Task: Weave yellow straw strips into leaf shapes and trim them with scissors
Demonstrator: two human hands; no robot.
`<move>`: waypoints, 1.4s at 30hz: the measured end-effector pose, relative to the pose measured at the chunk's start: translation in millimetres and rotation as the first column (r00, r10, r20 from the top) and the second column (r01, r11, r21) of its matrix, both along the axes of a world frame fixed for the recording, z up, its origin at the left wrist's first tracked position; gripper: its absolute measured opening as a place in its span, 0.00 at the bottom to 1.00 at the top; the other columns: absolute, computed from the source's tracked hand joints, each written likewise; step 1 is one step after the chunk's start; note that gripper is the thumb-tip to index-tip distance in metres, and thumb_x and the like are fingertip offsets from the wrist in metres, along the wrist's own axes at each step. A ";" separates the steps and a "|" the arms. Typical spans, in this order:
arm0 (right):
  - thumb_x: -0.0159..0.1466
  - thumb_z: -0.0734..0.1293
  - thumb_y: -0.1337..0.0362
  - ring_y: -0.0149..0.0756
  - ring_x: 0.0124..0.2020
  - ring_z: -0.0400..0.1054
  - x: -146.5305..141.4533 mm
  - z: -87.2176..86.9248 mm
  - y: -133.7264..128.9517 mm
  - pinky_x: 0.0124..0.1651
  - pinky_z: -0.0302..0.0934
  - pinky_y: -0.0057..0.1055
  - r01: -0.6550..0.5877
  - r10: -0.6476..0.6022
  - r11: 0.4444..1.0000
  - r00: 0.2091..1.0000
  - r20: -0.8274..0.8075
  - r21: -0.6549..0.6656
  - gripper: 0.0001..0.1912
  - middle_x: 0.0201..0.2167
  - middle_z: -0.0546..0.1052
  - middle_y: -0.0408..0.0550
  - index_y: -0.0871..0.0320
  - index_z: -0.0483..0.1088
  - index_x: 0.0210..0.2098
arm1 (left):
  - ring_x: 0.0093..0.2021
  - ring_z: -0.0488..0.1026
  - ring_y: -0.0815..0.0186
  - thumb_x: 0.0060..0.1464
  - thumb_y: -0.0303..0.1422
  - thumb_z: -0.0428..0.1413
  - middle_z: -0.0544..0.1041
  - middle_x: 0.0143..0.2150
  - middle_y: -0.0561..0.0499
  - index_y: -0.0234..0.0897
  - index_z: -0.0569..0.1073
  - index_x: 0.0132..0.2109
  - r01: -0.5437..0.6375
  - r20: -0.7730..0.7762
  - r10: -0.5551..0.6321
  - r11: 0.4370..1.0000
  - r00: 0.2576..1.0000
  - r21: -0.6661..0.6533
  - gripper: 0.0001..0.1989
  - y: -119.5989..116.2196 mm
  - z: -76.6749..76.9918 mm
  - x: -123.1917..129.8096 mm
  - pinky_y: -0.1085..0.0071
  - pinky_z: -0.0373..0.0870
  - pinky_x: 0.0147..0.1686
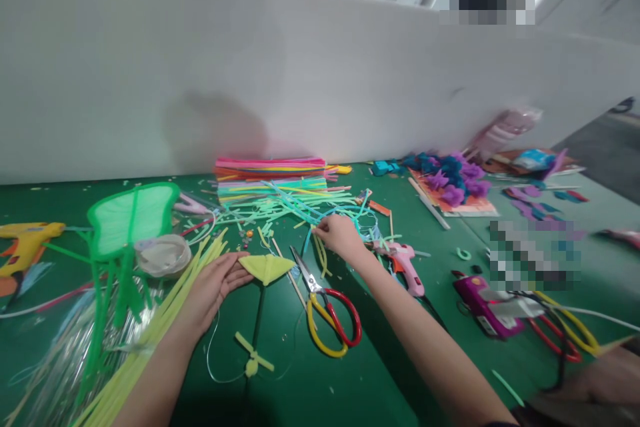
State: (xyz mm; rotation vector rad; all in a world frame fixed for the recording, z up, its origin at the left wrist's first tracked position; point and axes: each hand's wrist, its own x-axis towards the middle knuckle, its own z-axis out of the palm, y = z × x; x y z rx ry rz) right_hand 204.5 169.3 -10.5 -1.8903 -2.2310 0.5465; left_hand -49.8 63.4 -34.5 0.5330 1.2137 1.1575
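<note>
Between the fingertips of my left hand (213, 288) is a flat yellow triangular piece (267, 268) made of fuzzy stems. My right hand (340, 237) reaches further out, thumb and finger pinched at the upper end of a short yellow pipe cleaner (321, 255). Scissors (314, 285) with one red and one yellow handle lie between my arms, blades slightly apart. Closer to me is a small yellow knotted piece (252, 363) with a thin clear thread. Long yellow pipe cleaners (165, 320) run in a bundle beneath my left forearm.
Pipe cleaners (270, 170) in many colours lie along the white partition (300, 73). A pink glue gun (407, 267) is to the right, a yellow glue gun (27, 247) far left beside a green wing shape (133, 217). A person's blurred hand (600, 377) is at lower right.
</note>
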 end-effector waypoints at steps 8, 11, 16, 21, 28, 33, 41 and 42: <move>0.67 0.60 0.58 0.38 0.31 0.71 -0.1 13.9 -6.8 0.32 0.52 0.28 0.010 -0.014 0.992 0.999 0.030 0.126 0.19 0.27 0.79 0.53 0.60 0.76 0.28 | 0.45 0.79 0.55 0.53 0.34 0.60 0.82 0.40 0.39 0.28 0.76 0.44 -0.007 -0.001 0.007 1.000 1.000 0.008 0.14 -1.2 1.7 -0.1 0.67 0.78 0.42; 0.69 0.56 0.57 0.36 0.29 0.70 6.7 32.1 -31.5 0.30 0.50 0.28 0.048 -0.051 0.985 0.999 0.012 0.165 0.20 0.26 0.78 0.50 0.59 0.74 0.30 | 0.46 0.78 0.53 0.52 0.34 0.61 0.82 0.41 0.39 0.30 0.77 0.43 -0.007 -0.004 0.007 1.000 1.000 -0.003 0.13 -1.2 1.0 -1.0 0.66 0.78 0.42; 0.69 0.55 0.54 0.33 0.23 0.67 17.6 42.0 -94.0 0.28 0.50 0.28 0.117 -0.112 0.993 0.985 -0.128 0.031 0.23 0.21 0.75 0.46 0.57 0.69 0.25 | 0.46 0.78 0.52 0.52 0.36 0.61 0.82 0.41 0.39 0.31 0.78 0.43 -0.003 -0.013 0.003 1.000 1.000 -0.010 0.14 -0.1 -3.6 -2.3 0.63 0.77 0.44; 0.65 0.62 0.58 0.38 0.27 0.71 29.7 13.9 -130.7 0.28 0.52 0.28 0.119 -0.132 0.976 0.989 -0.060 -0.184 0.11 0.25 0.77 0.46 0.57 0.70 0.33 | 0.46 0.78 0.52 0.52 0.35 0.61 0.82 0.42 0.39 0.30 0.77 0.44 0.000 -0.016 0.000 1.000 1.000 0.002 0.14 -0.1 -7.6 -2.1 0.64 0.77 0.46; 0.66 0.60 0.61 0.43 0.34 0.73 32.7 -9.2 -122.1 0.35 0.58 0.31 0.209 -0.210 0.975 0.978 -0.012 -0.070 0.15 0.34 0.77 0.53 0.62 0.65 0.49 | 0.46 0.78 0.54 0.49 0.33 0.64 0.82 0.42 0.41 0.33 0.78 0.41 0.013 -0.070 -0.012 1.000 0.997 0.018 0.12 -3.7 -4.4 -0.6 0.68 0.77 0.45; 0.66 0.60 0.62 0.43 0.39 0.72 21.3 -13.7 -117.0 0.42 0.60 0.33 0.136 -0.138 0.990 0.986 -0.092 -0.023 0.13 0.43 0.75 0.56 0.62 0.68 0.47 | 0.46 0.79 0.55 0.49 0.32 0.64 0.82 0.43 0.42 0.32 0.78 0.42 0.018 -0.081 -0.016 1.000 0.997 0.018 0.13 -7.4 -3.1 0.2 0.68 0.77 0.46; 0.67 0.60 0.59 0.39 0.34 0.71 7.2 4.0 -145.1 0.36 0.59 0.31 0.028 -0.038 0.998 0.981 -0.191 -0.056 0.10 0.37 0.75 0.50 0.57 0.68 0.41 | 0.45 0.79 0.55 0.54 0.35 0.60 0.82 0.41 0.40 0.30 0.76 0.45 0.000 -0.070 0.002 0.999 0.998 0.033 0.14 -6.7 -2.6 1.6 0.67 0.77 0.45; 0.65 0.61 0.60 0.40 0.33 0.71 5.5 5.1 -149.0 0.35 0.59 0.30 0.006 -0.023 0.995 0.985 -0.169 -0.098 0.08 0.35 0.76 0.50 0.57 0.68 0.40 | 0.45 0.79 0.54 0.53 0.35 0.61 0.82 0.41 0.40 0.30 0.76 0.45 0.001 -0.072 0.001 1.000 0.997 0.028 0.14 -6.4 -2.8 1.5 0.67 0.77 0.45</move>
